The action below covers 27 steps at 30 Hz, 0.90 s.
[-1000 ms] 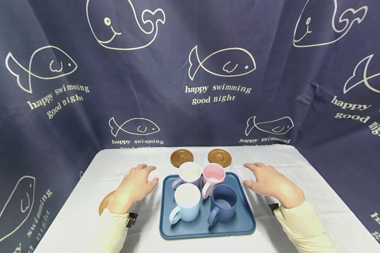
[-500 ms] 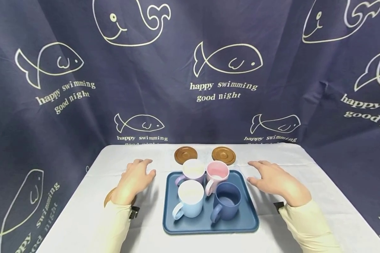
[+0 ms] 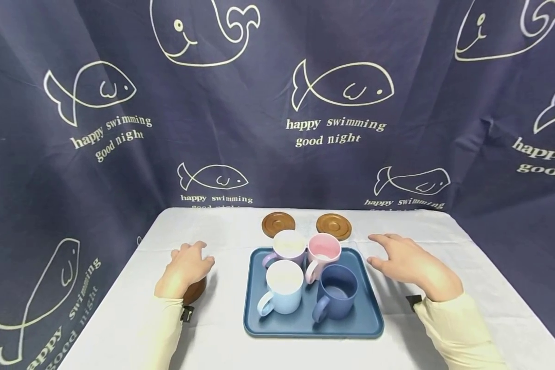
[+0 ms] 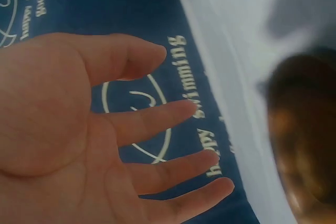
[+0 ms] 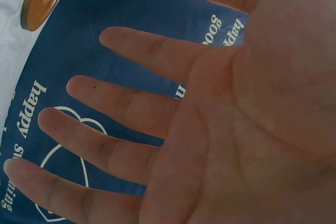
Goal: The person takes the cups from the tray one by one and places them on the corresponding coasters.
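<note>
My left hand (image 3: 183,270) hovers over the left of the table, fingers loosely spread and holding nothing. Beneath it lies a brown wooden coaster (image 3: 195,292), partly covered by the hand. To the right of the tray my right hand (image 3: 413,264) hangs with relaxed, spread fingers, also holding nothing. Between the hands sits a blue tray (image 3: 296,330) bearing a light blue mug (image 3: 288,295), a dark blue mug (image 3: 341,300), a lilac mug (image 3: 292,249) and a pink mug (image 3: 325,252). All the mugs stand upright, handles toward the lower left.
Two more wooden coasters, the left coaster (image 3: 278,223) and the right coaster (image 3: 334,226), lie behind the tray. A white cloth covers the table (image 3: 226,329). Behind its far edge hangs a dark blue curtain (image 3: 268,128) with fish drawings.
My left hand has moved left, away from the tray, uncovering the right side of the coaster under it. The head view has shifted, so the scene sits further right. My right hand keeps its place beside the tray.
</note>
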Each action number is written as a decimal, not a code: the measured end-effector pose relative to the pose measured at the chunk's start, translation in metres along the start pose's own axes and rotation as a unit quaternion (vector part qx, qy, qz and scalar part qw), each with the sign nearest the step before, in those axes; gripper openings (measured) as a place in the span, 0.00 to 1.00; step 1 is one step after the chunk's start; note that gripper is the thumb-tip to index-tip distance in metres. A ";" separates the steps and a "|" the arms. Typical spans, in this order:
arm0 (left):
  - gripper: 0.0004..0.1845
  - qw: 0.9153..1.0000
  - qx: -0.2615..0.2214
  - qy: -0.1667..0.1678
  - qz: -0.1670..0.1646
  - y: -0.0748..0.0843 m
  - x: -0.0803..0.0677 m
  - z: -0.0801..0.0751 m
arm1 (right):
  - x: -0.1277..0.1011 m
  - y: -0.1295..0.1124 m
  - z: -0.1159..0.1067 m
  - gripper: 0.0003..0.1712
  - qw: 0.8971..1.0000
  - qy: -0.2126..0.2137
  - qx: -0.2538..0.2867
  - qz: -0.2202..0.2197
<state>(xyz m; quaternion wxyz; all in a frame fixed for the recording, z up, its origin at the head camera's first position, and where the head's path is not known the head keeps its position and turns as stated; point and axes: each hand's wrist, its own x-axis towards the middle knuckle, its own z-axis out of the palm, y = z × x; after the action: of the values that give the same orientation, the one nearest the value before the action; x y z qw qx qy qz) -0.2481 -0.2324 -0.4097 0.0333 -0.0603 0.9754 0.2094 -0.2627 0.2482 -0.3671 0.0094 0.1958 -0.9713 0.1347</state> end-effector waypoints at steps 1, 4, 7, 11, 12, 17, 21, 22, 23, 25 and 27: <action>0.32 1.000 0.003 -0.001 -0.005 -0.003 0.000 0.002 | 0.000 0.000 0.000 0.35 1.000 0.000 0.000 -0.001; 0.35 1.000 0.008 -0.011 -0.018 -0.011 -0.001 0.005 | -0.001 0.000 0.001 0.35 1.000 -0.001 0.003 -0.001; 0.37 0.999 0.014 -0.022 -0.022 -0.017 -0.002 0.008 | -0.001 0.000 0.001 0.36 1.000 -0.004 0.006 0.004; 0.37 0.999 0.020 -0.031 -0.010 -0.025 -0.003 0.012 | -0.001 0.003 0.003 0.36 1.000 -0.009 0.008 0.012; 0.37 0.999 0.021 -0.032 -0.008 -0.027 -0.003 0.013 | -0.001 0.004 0.003 0.36 1.000 -0.011 0.009 0.015; 0.40 0.999 0.026 -0.041 -0.012 -0.034 -0.005 0.018 | 0.000 0.009 0.005 0.37 1.000 -0.017 0.011 0.023; 0.43 0.998 0.023 -0.051 -0.014 -0.034 -0.006 0.017 | 0.001 0.010 0.004 0.37 0.999 -0.021 0.015 0.026; 0.44 0.998 0.024 -0.054 -0.015 -0.034 -0.007 0.015 | 0.001 0.010 0.003 0.37 0.999 -0.021 0.015 0.026; 0.45 0.998 0.024 -0.056 -0.015 -0.034 -0.008 0.015 | 0.001 0.010 0.002 0.37 0.999 -0.022 0.016 0.026; 0.47 0.998 0.024 -0.060 -0.019 -0.034 -0.010 0.013 | 0.001 0.010 0.002 0.37 0.999 -0.022 0.016 0.025; 0.49 0.998 0.023 -0.060 -0.024 -0.035 -0.012 0.012 | 0.002 0.010 0.002 0.37 0.999 -0.020 0.014 0.022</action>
<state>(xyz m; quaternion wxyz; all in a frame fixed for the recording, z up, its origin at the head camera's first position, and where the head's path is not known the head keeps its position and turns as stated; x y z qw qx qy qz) -0.2310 -0.2580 -0.4339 0.0978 -0.0700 0.9746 0.1889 -0.2686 0.2556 -0.3715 -0.0156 0.1774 -0.9733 0.1447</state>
